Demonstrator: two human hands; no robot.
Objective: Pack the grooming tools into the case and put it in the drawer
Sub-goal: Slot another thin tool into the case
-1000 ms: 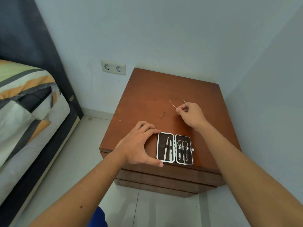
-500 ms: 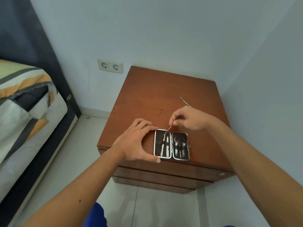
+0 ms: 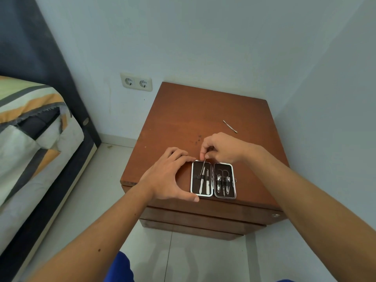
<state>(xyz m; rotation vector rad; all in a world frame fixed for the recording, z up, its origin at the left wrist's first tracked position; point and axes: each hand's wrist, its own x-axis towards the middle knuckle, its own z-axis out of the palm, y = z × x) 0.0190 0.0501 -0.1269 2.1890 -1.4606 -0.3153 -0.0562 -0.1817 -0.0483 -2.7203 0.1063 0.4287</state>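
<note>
Your right hand [image 3: 220,148], at the centre of the frame, pinches a thin metal tool [image 3: 203,167] by its top end, its tip angled down into the left half of the open case [image 3: 213,180] near the desk's [image 3: 203,110] front edge. Your left hand [image 3: 169,176] is spread wide, thumb and fingers bracing the case's left side without closing on it. Keep that brace firm, lower the tool flatter, and slide it under the elastic strap beside the two tools already seated. One more loose tool [image 3: 230,126] lies well apart, toward the upper right.
</note>
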